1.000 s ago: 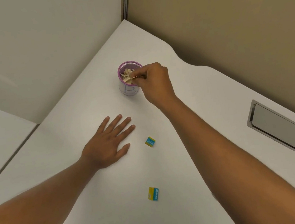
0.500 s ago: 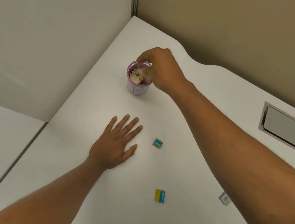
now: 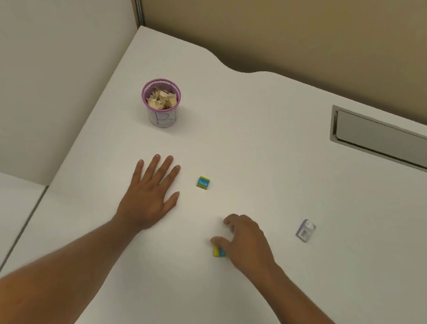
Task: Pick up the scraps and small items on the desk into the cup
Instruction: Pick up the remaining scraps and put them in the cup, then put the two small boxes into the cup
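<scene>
Leftmost, left hand (image 3: 151, 195) lies flat on the white desk (image 3: 278, 276), fingers spread, holding nothing. Purple-rimmed cup (image 3: 162, 103) stands farther back, full of paper scraps (image 3: 162, 100). One yellow-blue packet (image 3: 203, 182) sits just right of the left hand. Right hand (image 3: 245, 239) curls over a second yellow-blue packet (image 3: 217, 252), fingers touching it, grip not clear. Small clear item (image 3: 305, 230) lies to the right, apart.

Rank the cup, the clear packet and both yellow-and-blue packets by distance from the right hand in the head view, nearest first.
From the right hand:
1. Near yellow-and-blue packet, at its fingertips.
2. Clear packet, to its right.
3. Far yellow-and-blue packet, beyond it, beside the left hand.
4. Cup, farthest, towards the desk's back corner.
</scene>
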A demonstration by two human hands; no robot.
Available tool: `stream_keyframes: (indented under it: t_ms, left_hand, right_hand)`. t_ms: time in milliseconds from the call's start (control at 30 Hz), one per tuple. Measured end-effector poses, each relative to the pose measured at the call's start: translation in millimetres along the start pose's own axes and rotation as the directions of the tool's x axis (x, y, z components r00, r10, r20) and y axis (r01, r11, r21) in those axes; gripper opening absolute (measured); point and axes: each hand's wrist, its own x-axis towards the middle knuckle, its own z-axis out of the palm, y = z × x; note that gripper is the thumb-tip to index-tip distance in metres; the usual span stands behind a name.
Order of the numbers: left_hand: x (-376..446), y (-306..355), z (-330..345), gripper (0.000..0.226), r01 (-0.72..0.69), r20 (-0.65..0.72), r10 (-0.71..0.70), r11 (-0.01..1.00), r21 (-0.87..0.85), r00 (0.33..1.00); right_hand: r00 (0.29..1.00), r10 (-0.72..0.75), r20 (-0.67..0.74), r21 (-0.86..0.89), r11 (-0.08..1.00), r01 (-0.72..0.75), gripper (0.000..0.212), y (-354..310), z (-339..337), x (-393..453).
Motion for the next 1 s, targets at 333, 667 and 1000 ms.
stream_keyframes:
  t_ms: [333,667,1000]
  left_hand:
    - [22.5,78.9,-33.0,0.054,-0.181,0.04,0.192,0.964,-0.196,0.98]
    - [49.1,48.8,-66.7,0.034,0.021,-0.126,-0.081,0.907,-0.42,0.989]
    - [138.2,-46.8,-118.2,0.019,0.367,-0.145,-0.552,0.706,-0.605,0.821]
  right_hand:
    - [0.995,-0.084,-0.048,-0.05,0.995,0.081,0.023,-0.6,30.3,-26.8]
    - [0.98,-0.125,-0.155,-0.002,0.992,0.126,0.038,14.2,45.3,-38.6]
    - [0.962,0.021,-0.271,0.232,0.972,0.044,0.02,-5.3,43.9,-26.7]
